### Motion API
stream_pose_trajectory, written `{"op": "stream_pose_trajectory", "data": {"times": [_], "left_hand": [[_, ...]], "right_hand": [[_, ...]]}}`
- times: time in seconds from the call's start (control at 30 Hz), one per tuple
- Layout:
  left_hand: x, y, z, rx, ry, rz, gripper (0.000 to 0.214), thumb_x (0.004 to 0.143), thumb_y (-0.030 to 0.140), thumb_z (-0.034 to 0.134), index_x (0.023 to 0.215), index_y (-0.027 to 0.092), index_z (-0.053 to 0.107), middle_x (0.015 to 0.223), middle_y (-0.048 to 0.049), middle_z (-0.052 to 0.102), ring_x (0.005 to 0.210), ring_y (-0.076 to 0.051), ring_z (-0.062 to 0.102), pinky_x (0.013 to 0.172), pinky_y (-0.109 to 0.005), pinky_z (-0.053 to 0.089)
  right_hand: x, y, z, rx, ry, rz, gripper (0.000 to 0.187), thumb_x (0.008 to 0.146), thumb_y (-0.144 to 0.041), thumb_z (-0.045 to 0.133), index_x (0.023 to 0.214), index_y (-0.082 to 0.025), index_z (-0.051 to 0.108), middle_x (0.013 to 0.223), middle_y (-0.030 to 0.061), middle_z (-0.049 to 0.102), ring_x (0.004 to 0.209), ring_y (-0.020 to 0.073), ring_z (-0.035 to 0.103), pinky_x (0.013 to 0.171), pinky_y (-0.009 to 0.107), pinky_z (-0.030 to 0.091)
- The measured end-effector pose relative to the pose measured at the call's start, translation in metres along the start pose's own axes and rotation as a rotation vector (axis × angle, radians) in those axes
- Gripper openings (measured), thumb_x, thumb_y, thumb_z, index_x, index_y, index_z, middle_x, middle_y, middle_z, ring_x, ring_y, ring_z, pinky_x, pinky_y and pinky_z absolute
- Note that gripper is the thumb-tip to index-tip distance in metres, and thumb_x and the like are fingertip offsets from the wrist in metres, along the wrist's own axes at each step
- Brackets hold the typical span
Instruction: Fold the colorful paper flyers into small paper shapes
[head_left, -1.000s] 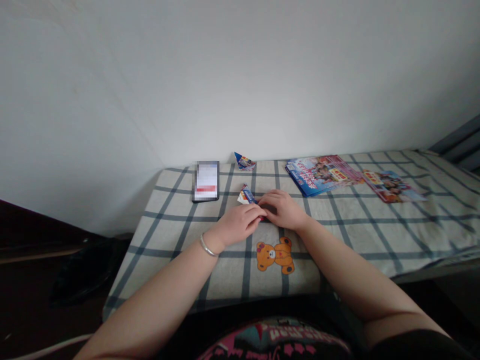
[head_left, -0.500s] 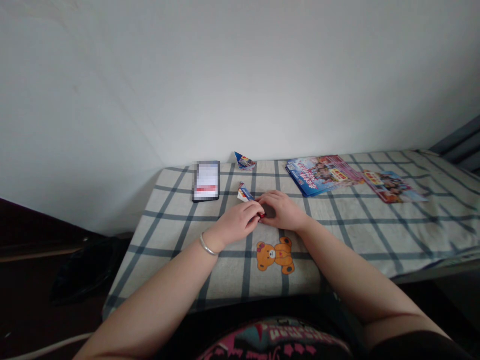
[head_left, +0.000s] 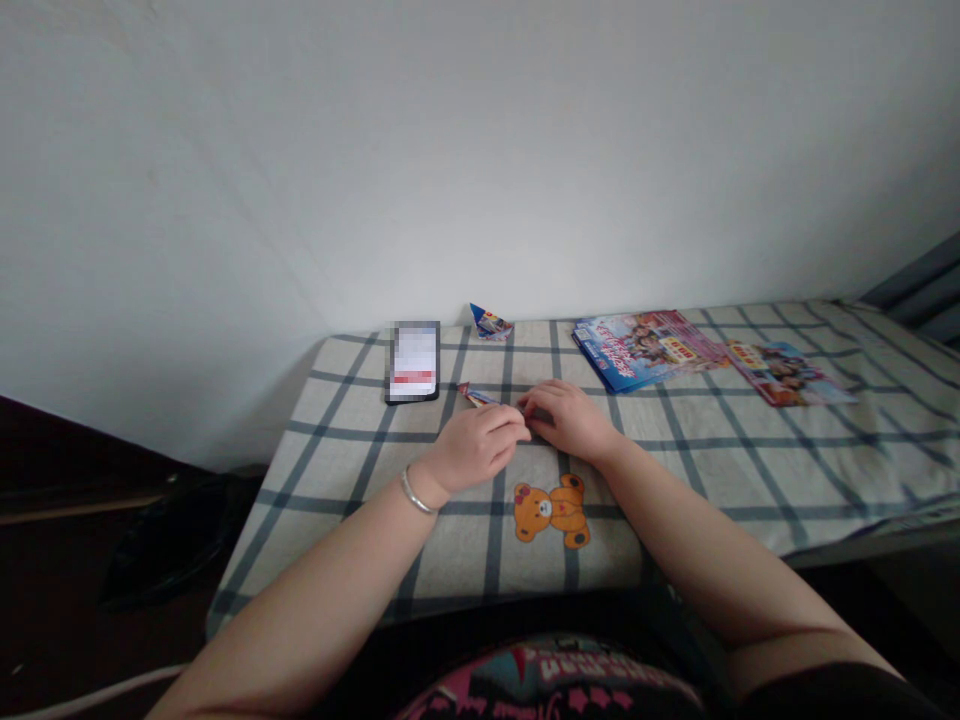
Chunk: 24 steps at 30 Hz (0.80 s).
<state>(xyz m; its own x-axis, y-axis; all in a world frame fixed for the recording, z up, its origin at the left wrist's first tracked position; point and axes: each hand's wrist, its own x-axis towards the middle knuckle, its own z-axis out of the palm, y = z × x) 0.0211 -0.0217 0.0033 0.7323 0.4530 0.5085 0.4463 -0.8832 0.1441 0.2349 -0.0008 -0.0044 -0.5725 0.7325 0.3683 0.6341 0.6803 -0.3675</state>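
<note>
Both my hands meet over the checked tablecloth, fingertips close together on a small folded piece of printed paper [head_left: 478, 397]. My left hand [head_left: 480, 442], with a silver bangle at the wrist, covers much of the paper with its curled fingers. My right hand [head_left: 566, 418] pinches at the paper's right end, thumb and fingers closed. Only the paper's blue, white and red tip shows, beyond the left hand's knuckles. Farther back, by the wall, rests another folded paper shape [head_left: 491, 323] with a blue pointed corner.
A phone or tablet [head_left: 413, 362] with a lit, blurred screen lies left of the hands. To the right are a stack of printed flyers [head_left: 649, 348] and another flyer [head_left: 791, 373]. A bear picture [head_left: 551, 511] is on the tablecloth [head_left: 337, 470]. A black bag [head_left: 172, 540] sits low on the left.
The folded paper has turned, its visible tip moving left and lower, with less of it showing. The left fingers have stretched a little over it; the right hand has barely moved.
</note>
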Motion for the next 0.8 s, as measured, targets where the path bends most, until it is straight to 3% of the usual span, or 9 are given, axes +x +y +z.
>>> {"op": "stream_pose_trajectory", "data": {"times": [0.33,0.6,0.8], "left_hand": [[-0.0013,0.0038,-0.004,0.039,0.087,0.066,0.021,0.091,0.014,0.045,0.095,0.02,0.065,0.096,-0.0036,0.065,0.09,-0.017,0.061,0.079,-0.033,0.053],[0.0049,0.0015,0.0011,0.032,-0.088,0.031,0.022,0.09,0.014,0.049,0.104,0.019,0.065,0.107,-0.0062,0.064,0.1,-0.021,0.058,0.088,-0.039,0.051],[0.005,0.0007,0.0029,0.028,-0.085,0.041,0.022,0.091,0.015,0.049,0.104,0.017,0.066,0.107,-0.0059,0.064,0.101,-0.021,0.057,0.09,-0.039,0.051]], "right_hand": [[0.0001,-0.0005,0.0003,-0.023,0.026,0.026,0.011,0.079,-0.012,0.063,0.083,-0.021,0.06,0.098,0.0035,0.07,0.095,0.0204,0.06,0.088,0.036,0.046],[0.0005,0.0001,0.0004,-0.021,0.013,0.033,0.007,0.081,-0.015,0.063,0.084,-0.021,0.062,0.095,0.0044,0.07,0.094,0.021,0.06,0.088,0.036,0.047],[-0.0003,0.0022,0.0021,-0.016,0.022,0.023,0.007,0.081,-0.015,0.063,0.084,-0.021,0.061,0.096,0.0039,0.07,0.094,0.0211,0.06,0.087,0.036,0.047]]}}
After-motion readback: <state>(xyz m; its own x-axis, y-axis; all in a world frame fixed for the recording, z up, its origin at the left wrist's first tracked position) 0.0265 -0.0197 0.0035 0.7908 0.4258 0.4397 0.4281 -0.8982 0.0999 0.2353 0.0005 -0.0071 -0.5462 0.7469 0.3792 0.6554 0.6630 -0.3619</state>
